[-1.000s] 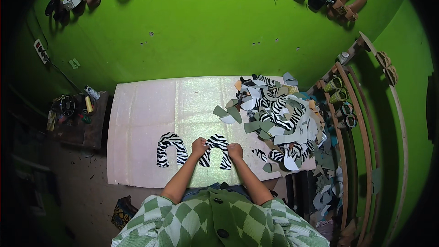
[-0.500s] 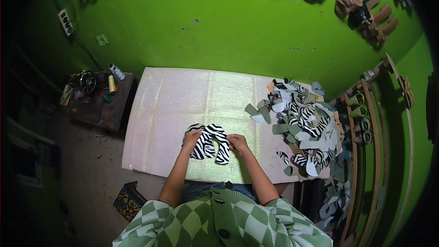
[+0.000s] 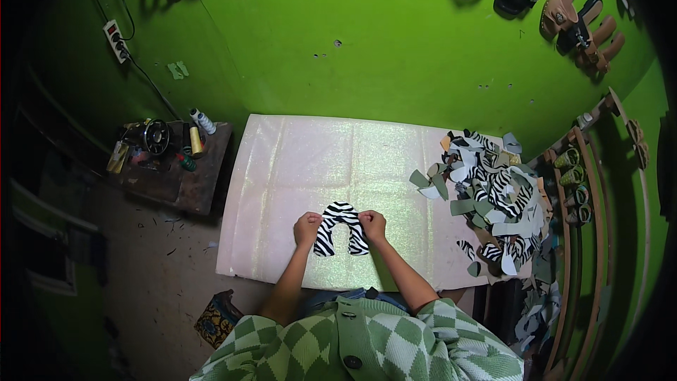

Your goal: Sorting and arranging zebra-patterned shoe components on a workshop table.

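An arch-shaped zebra-print shoe upper piece is at the near middle of the table, its curved end facing away from me and its two legs toward me. My left hand pinches its left edge with closed fingers. On the opposite edge, my right hand pinches it the same way. Between the legs the table sheet shows through. Whether a second piece lies beneath this one, I cannot tell.
A shiny pale sheet covers the table. Zebra, grey and white scraps are heaped at its right. A sewing machine table with thread spools stands left. Sandals hang on the green wall; a wooden rack stands at right.
Two overlapping, offset zebra-print pieces now appear as a single arch outline. My left hand has moved from on top of the pieces to the left edge. The whole view has shifted slightly.
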Action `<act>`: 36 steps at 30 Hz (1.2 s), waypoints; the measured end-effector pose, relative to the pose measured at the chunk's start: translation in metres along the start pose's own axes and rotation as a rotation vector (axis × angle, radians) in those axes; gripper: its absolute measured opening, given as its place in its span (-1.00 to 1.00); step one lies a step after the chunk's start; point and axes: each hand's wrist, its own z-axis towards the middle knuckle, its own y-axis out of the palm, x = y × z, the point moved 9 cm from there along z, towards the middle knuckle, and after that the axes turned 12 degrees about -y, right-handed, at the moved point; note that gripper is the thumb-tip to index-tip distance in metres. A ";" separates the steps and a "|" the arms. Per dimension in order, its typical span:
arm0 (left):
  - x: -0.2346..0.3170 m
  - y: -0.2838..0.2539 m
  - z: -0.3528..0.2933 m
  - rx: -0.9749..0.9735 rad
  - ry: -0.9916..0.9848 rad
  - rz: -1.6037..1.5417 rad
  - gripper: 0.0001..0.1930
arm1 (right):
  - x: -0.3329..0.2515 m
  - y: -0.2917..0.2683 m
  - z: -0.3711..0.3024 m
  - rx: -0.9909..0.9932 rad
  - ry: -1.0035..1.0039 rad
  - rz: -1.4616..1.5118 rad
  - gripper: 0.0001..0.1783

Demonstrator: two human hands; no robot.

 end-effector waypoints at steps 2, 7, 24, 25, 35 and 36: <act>0.005 -0.006 -0.004 0.060 0.060 -0.013 -0.85 | -0.003 0.002 0.000 0.010 -0.002 0.000 -0.87; 0.020 -0.013 -0.025 0.152 0.120 0.167 -0.75 | -0.058 -0.006 -0.015 0.083 -0.473 -0.284 -0.76; 0.037 0.036 -0.074 0.206 0.535 0.723 -0.46 | -0.056 0.024 -0.045 -0.454 -0.654 -0.738 -0.41; 0.044 0.036 -0.080 0.224 0.501 0.672 -0.46 | -0.059 0.007 -0.039 -0.373 -0.585 -0.607 -0.43; 0.159 0.135 -0.159 -0.002 0.608 0.250 -0.67 | -0.071 -0.308 -0.011 0.431 -0.365 -0.935 -0.60; 0.167 0.150 -0.166 -0.043 0.634 0.216 -0.68 | -0.079 -0.337 -0.012 0.495 -0.399 -0.986 -0.60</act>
